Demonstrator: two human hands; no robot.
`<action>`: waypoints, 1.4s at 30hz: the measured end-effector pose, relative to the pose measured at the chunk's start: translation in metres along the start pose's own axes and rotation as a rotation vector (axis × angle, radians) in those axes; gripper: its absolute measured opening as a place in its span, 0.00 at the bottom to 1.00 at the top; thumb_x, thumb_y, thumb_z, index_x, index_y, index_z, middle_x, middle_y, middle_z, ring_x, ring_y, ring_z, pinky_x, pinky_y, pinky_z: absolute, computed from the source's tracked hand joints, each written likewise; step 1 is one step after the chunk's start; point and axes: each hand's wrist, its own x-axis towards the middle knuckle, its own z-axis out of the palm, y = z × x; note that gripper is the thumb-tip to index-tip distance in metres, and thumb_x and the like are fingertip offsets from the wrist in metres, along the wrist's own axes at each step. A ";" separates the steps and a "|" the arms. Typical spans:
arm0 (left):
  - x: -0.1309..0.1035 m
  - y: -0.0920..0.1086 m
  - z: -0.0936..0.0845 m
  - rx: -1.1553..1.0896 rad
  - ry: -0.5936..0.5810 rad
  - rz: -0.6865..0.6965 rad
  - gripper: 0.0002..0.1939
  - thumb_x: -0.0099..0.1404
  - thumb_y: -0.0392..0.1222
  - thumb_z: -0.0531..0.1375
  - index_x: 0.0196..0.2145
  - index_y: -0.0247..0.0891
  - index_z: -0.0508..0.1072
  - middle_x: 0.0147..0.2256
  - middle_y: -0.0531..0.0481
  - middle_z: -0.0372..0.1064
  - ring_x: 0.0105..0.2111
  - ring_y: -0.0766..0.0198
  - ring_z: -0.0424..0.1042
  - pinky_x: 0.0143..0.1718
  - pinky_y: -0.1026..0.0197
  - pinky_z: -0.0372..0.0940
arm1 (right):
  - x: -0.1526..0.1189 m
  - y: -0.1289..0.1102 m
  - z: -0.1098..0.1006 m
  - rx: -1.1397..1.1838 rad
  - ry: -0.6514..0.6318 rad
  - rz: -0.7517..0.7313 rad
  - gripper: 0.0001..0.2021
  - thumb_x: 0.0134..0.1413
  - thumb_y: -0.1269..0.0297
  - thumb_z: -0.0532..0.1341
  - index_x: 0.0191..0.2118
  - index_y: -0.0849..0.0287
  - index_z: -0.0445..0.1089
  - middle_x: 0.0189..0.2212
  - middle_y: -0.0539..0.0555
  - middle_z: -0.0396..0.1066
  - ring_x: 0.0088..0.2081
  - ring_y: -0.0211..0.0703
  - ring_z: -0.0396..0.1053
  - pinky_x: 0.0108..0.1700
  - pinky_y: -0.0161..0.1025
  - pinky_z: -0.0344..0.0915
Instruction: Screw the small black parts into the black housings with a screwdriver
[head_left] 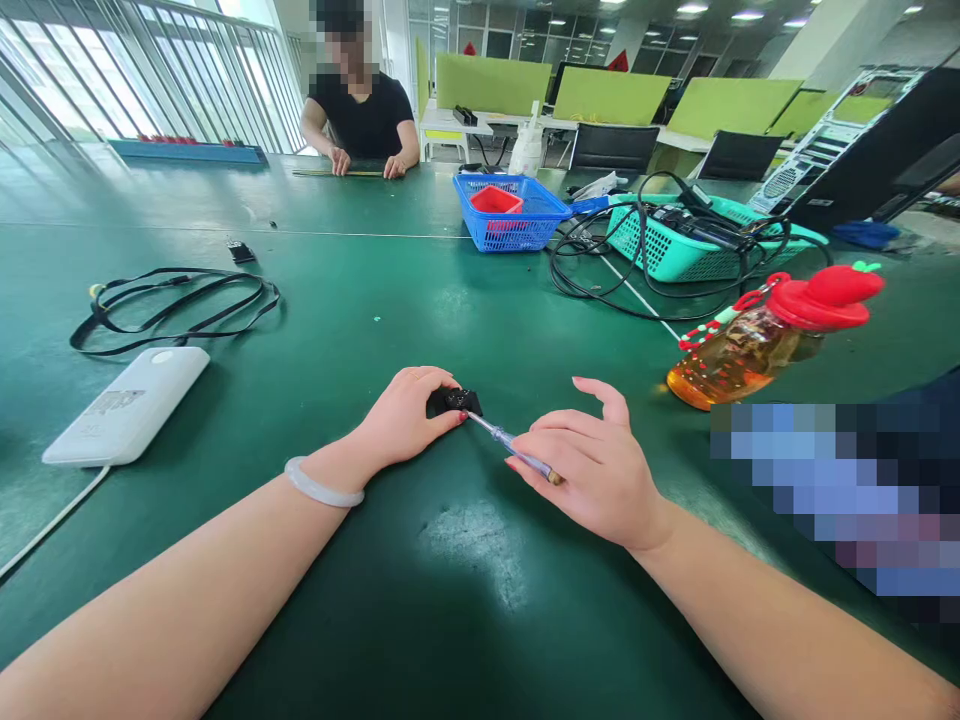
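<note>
My left hand [409, 412], a pale bangle at its wrist, is closed around a small black block-shaped part [461, 401] on the green table. Its exact kind is too small to make out, and the fingers cover its left side. Between the thumb and fingers of my right hand [581, 455] is a screwdriver [517, 449] with a clear bluish handle. The screwdriver slants up-left, its tip at the near side of the black part, close to my left thumb. My right index finger is raised off the handle.
A white power bank [127, 410] with a cable lies left, near a looped black cord [176, 310]. Ahead are a blue basket [517, 222] and a green basket [652, 245] with black cables. A red-lidded bottle [739, 355] lies right. Another person [367, 120] sits across the table.
</note>
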 end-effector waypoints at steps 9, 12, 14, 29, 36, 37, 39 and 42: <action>0.000 -0.001 0.001 0.003 0.005 0.000 0.18 0.61 0.50 0.63 0.45 0.39 0.72 0.51 0.45 0.72 0.54 0.51 0.67 0.59 0.46 0.60 | 0.001 -0.001 -0.001 0.028 0.009 0.000 0.05 0.56 0.70 0.64 0.35 0.52 0.70 0.24 0.41 0.76 0.28 0.35 0.73 0.60 0.52 0.52; 0.000 0.000 0.000 0.001 0.002 0.000 0.18 0.61 0.50 0.63 0.45 0.39 0.72 0.51 0.45 0.72 0.54 0.52 0.67 0.59 0.47 0.60 | 0.001 -0.001 -0.001 0.034 0.027 0.010 0.05 0.55 0.71 0.64 0.35 0.53 0.70 0.23 0.43 0.75 0.28 0.36 0.73 0.60 0.53 0.52; 0.000 0.000 0.000 -0.001 0.004 -0.007 0.18 0.60 0.51 0.63 0.46 0.40 0.72 0.51 0.46 0.72 0.54 0.51 0.67 0.59 0.46 0.60 | 0.001 -0.001 -0.001 0.039 0.037 0.018 0.06 0.55 0.72 0.64 0.35 0.53 0.70 0.24 0.43 0.76 0.28 0.37 0.73 0.60 0.54 0.52; -0.001 0.000 0.000 -0.005 0.015 -0.009 0.18 0.60 0.51 0.63 0.45 0.40 0.73 0.50 0.46 0.72 0.54 0.51 0.67 0.58 0.46 0.60 | -0.002 0.003 0.002 0.045 0.025 0.090 0.07 0.54 0.73 0.63 0.36 0.53 0.69 0.25 0.44 0.75 0.29 0.38 0.74 0.60 0.56 0.54; 0.000 0.003 -0.002 -0.025 -0.001 -0.001 0.16 0.61 0.50 0.61 0.45 0.41 0.73 0.50 0.46 0.72 0.54 0.52 0.67 0.59 0.46 0.59 | -0.012 0.019 0.012 0.329 0.072 0.575 0.02 0.57 0.64 0.62 0.36 0.51 0.73 0.29 0.47 0.77 0.30 0.40 0.74 0.53 0.51 0.65; 0.000 0.004 -0.003 -0.026 -0.005 -0.003 0.16 0.61 0.49 0.61 0.45 0.41 0.74 0.50 0.46 0.72 0.54 0.51 0.67 0.59 0.46 0.59 | -0.013 0.022 0.014 0.404 0.075 0.673 0.03 0.57 0.61 0.62 0.36 0.52 0.74 0.30 0.48 0.77 0.31 0.42 0.75 0.49 0.49 0.68; 0.000 0.005 -0.003 -0.028 -0.011 -0.005 0.16 0.61 0.49 0.61 0.45 0.41 0.74 0.51 0.46 0.72 0.54 0.51 0.67 0.59 0.45 0.59 | -0.014 0.026 0.017 0.557 0.086 0.839 0.07 0.56 0.57 0.63 0.36 0.53 0.74 0.30 0.51 0.78 0.34 0.44 0.76 0.44 0.46 0.70; 0.000 0.006 -0.004 -0.044 -0.018 0.001 0.17 0.60 0.50 0.62 0.45 0.42 0.75 0.51 0.45 0.72 0.55 0.51 0.66 0.60 0.45 0.59 | -0.015 0.032 0.021 0.745 0.124 1.002 0.12 0.52 0.52 0.66 0.36 0.55 0.75 0.28 0.52 0.77 0.33 0.45 0.76 0.43 0.45 0.71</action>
